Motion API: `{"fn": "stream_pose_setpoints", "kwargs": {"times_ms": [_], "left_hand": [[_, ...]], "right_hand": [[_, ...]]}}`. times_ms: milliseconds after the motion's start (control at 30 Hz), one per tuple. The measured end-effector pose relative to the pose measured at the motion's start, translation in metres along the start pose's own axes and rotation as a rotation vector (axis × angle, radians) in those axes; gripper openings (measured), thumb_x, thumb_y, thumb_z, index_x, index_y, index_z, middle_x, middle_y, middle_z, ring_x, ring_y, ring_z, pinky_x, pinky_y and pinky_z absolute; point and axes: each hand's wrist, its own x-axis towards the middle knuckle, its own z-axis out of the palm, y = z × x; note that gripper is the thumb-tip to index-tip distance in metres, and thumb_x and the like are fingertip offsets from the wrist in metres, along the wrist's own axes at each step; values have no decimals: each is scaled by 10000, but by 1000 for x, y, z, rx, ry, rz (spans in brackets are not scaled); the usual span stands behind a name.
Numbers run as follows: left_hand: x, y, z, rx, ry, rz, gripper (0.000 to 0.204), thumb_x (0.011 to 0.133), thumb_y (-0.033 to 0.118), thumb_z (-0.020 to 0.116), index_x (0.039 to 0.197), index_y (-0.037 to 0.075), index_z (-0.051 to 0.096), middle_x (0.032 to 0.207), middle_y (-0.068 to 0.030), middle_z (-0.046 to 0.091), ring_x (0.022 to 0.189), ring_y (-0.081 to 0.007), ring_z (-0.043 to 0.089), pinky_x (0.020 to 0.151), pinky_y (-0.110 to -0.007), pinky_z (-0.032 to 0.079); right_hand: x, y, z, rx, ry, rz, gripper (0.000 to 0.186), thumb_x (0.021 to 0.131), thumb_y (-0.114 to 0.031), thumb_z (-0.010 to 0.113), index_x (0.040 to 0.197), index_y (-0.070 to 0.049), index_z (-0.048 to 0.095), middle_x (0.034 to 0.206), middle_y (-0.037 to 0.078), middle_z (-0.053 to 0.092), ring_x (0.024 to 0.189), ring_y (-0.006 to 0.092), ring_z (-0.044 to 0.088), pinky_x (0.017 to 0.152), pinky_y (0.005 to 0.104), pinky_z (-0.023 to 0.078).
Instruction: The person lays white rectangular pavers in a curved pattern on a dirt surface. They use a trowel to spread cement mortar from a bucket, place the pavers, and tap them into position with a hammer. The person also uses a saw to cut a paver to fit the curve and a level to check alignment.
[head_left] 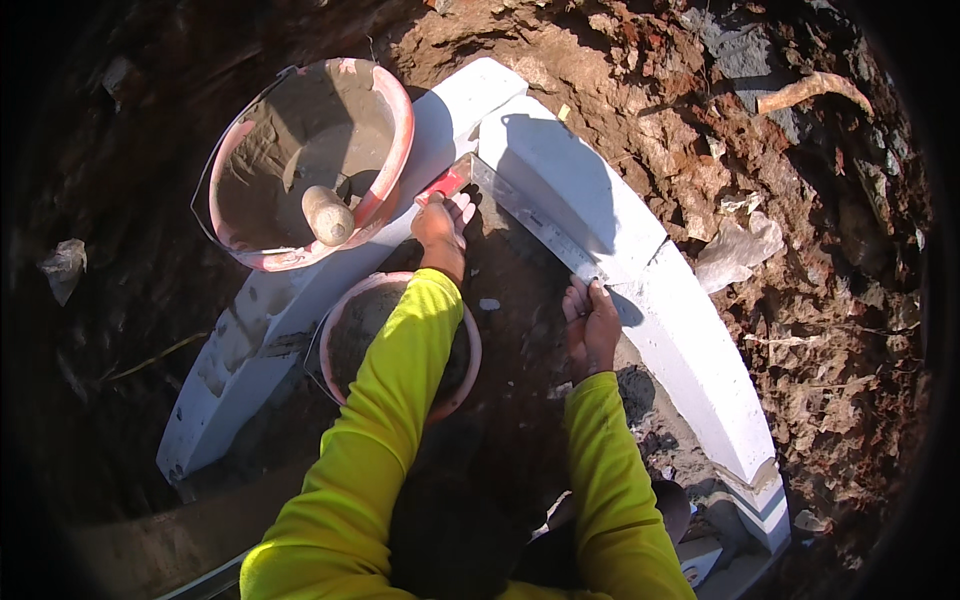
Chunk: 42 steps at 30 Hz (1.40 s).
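A metal set square (530, 225) with a red handle (443, 182) spans the inner corner where two white blocks (570, 185) meet. My left hand (442, 225) grips the red handle at the corner, its fingers partly curled. Lower right, my right hand (592, 325) pinches the far end of the metal blade against the inner face of the right-hand block. Beside my left hand sits a large pink bucket (395, 115) of grey mortar, with a wooden handle (327, 215) sticking out. A smaller pink bucket (462, 385) of mortar is partly hidden under my left forearm.
More white blocks (705, 380) curve down both sides, with mortar (640, 400) along the right inner base. Rough dug soil (830, 300) surrounds them, with a pale scrap (740, 255) and a curved brown piece (810, 90) on the right.
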Motion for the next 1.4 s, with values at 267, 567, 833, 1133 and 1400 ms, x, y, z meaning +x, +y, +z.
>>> {"fn": "stream_pose_setpoints", "kwargs": {"times_ms": [267,567,833,1133,1400], "left_hand": [[5,-4,2,-53,-26,5,255,961,124,557,1067,-104,515,943,-259,659,818,-360,710,710,-460,635],[9,-3,0,-59,-17,15,272,953,106,559,1092,-116,488,937,-276,648,818,-382,709,710,-469,642],[14,-2,-1,-50,-46,5,268,982,97,502,1154,-101,449,1016,-273,610,931,-414,677,800,-528,613],[15,-5,-3,-55,-50,10,286,977,93,504,1144,-129,439,977,-286,619,882,-410,691,766,-520,630],[12,-5,1,-90,-29,12,248,969,93,510,1108,-105,460,972,-274,612,883,-414,683,781,-536,617]], "right_hand": [[14,-5,-16,-176,-75,-28,179,1010,-168,541,1134,-41,569,1068,139,710,758,145,652,663,272,551],[1,-10,-15,-208,-101,27,230,984,-168,596,1139,1,575,1030,166,715,740,162,670,655,275,571],[-51,-60,-18,-692,-214,-177,201,986,-149,603,1106,10,632,907,100,707,695,128,642,611,255,534],[-7,-149,36,-1319,-312,-1107,213,903,-83,666,1088,19,638,1025,157,675,926,270,633,830,366,499],[22,-136,74,-1521,-442,-1188,369,862,-185,718,1137,37,613,1116,238,615,1021,403,591,887,452,472]]}}
